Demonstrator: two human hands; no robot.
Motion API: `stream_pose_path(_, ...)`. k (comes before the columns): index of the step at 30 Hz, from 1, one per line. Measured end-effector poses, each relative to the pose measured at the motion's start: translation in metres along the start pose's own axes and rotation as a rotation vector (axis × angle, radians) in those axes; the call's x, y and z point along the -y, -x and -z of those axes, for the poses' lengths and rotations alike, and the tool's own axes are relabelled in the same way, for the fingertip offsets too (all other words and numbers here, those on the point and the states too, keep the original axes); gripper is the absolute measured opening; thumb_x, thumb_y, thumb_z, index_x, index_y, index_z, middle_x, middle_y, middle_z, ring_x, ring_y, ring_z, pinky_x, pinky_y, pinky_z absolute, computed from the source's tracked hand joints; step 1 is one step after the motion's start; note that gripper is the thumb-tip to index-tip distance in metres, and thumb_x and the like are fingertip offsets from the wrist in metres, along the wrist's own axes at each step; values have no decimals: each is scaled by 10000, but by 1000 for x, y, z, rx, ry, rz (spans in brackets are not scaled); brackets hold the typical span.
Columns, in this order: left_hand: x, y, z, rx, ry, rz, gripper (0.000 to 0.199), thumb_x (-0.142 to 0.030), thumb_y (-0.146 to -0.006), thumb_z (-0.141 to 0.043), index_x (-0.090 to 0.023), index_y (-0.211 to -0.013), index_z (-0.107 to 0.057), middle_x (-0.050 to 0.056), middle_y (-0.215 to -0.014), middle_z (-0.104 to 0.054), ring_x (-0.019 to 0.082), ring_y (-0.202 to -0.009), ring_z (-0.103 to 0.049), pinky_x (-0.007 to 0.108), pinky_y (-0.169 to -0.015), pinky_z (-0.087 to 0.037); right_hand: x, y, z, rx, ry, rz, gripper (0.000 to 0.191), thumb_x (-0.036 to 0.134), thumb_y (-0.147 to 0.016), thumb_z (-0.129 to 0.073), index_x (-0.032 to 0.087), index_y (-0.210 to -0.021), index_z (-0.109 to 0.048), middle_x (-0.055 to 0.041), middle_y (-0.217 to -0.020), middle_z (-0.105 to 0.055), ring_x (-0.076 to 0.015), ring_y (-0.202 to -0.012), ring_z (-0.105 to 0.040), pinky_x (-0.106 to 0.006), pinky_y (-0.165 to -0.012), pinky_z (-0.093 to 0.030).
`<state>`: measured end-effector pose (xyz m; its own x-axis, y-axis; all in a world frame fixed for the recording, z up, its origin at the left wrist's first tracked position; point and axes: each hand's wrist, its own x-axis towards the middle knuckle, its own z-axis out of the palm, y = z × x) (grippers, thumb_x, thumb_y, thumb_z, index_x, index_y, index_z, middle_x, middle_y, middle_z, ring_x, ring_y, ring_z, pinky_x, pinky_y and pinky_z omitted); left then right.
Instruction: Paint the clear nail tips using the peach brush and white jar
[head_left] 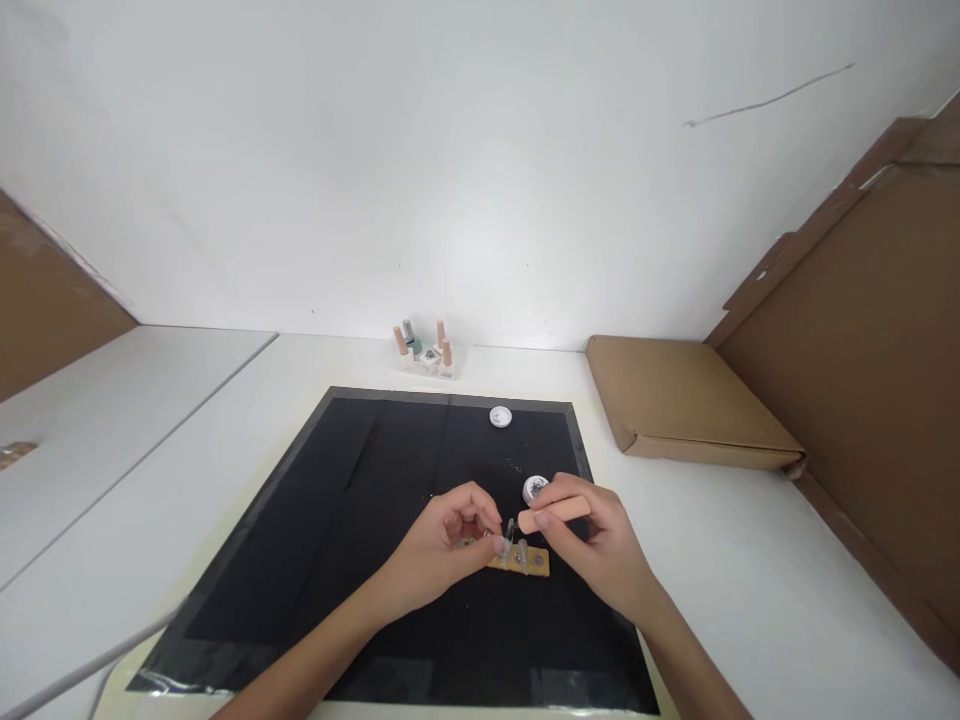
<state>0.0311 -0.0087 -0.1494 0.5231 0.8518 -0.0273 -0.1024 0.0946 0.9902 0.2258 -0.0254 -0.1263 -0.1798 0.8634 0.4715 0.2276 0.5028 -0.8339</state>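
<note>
My right hand point(592, 540) grips the peach cap of a nail polish brush point(555, 513). The dark brush end points left at a small greyish nail tip point(510, 530). My left hand point(454, 540) is closed, thumb and forefinger pinched at this nail tip; the exact contact is too small to make out. Just below the fingertips lies a yellow strip point(537, 563) with round metal spots and a short translucent peg point(523, 552) standing on it. The strip's left part is hidden behind my left hand. A small round white pot point(534, 488) with dark bits inside stands behind my right hand.
A black mat point(315, 540) covers the table's middle. A white lid point(500, 417) lies near its far edge. Farther back, a clear tray point(426, 368) holds several polish bottles. A flat cardboard box point(690, 395) lies at the right, by a brown cardboard panel point(862, 350).
</note>
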Motion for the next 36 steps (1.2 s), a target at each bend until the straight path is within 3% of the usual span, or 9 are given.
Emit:
stream_pose_path(5,1,2,1,5,-3,-18,270,-366,-780,-737,-163,-784,-559,-36,-686,-531,87,-592,-441,220,-566,-356,-1,-1,1,-63,3,2,187,204,-889,-588,210,-723,-676,-25,-720,-670,-129,-594,-571,-245,-502,-427)
stream_pose_path(13,-2,0,1,8,7,-13,250,-335,-785,-733,-162,-784,-552,-31,-695,-543,91,-608,-460,225,-582,-364,5,-2,0,21,-61,38,201,259,-851,-639,213,-657,-662,-5,-649,-692,-118,-524,-556,-251,-505,-448)
stream_pose_path(23,1,5,2,33,-25,-31,241,-242,-801,-705,-184,-739,-479,-30,-704,-560,102,-634,-490,244,-622,-391,-3,0,0,-83,-30,-7,198,205,-890,-597,214,-710,-679,-24,-717,-692,-134,-617,-605,-246,-516,-449)
stream_pose_path(28,-2,4,1,7,-99,-38,218,-211,-788,-696,-181,-729,-489,-20,-714,-571,110,-649,-518,252,-634,-408,3,0,0,-6,-58,41,214,292,-877,-613,222,-679,-650,-13,-640,-684,-135,-539,-582,-266,-508,-467)
stream_pose_path(36,-1,3,0,2,-115,-58,220,-121,-771,-658,-189,-718,-455,-34,-714,-549,99,-636,-491,235,-619,-401,-1,-1,-2,-5,-2,24,207,208,-860,-632,210,-655,-663,-19,-697,-694,-132,-589,-619,-237,-487,-453)
